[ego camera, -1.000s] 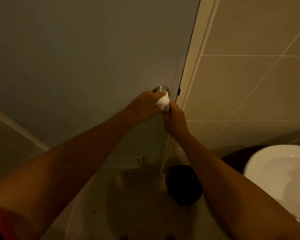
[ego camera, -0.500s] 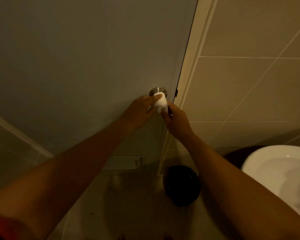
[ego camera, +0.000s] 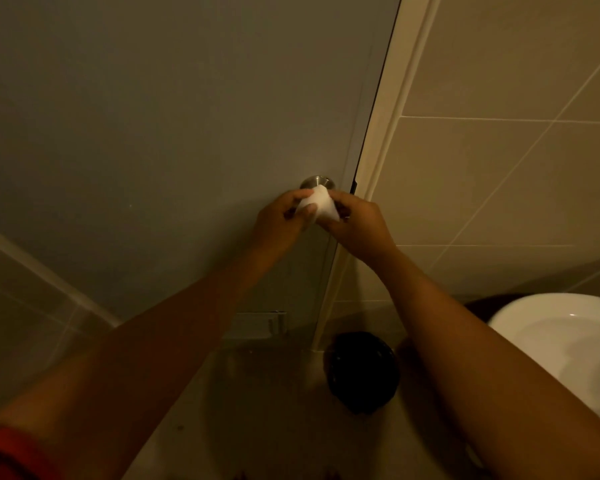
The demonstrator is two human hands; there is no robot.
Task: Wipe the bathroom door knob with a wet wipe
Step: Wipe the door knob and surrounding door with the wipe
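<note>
1. The left hand (ego camera: 278, 220) is closing its fingers on the left part of the wet wipe (ego camera: 318, 206), with the thumb pressing on the white bundle.
2. The right hand (ego camera: 357, 223) is now gripping the right side of the wipe too. A second ago this hand was only touching the wipe from below with its fingertips, so the hold has changed from one hand to both.
3. The door knob (ego camera: 317, 183) is sitting on the grey door (ego camera: 153, 133), close to the door's edge and the white frame (ego camera: 388, 133). Only its upper metal part is showing, because the wipe is covering the front.
4. The wipe is touching the knob and is looking more spread over it than before, when it was a small ball at the knob's lower side.
5. I am judging that the wiping is in progress, and that both hands are preparing to rub or turn the wipe around the knob.
6. The back side of the knob is hidden, so I cannot tell whether it is clean already.
</note>
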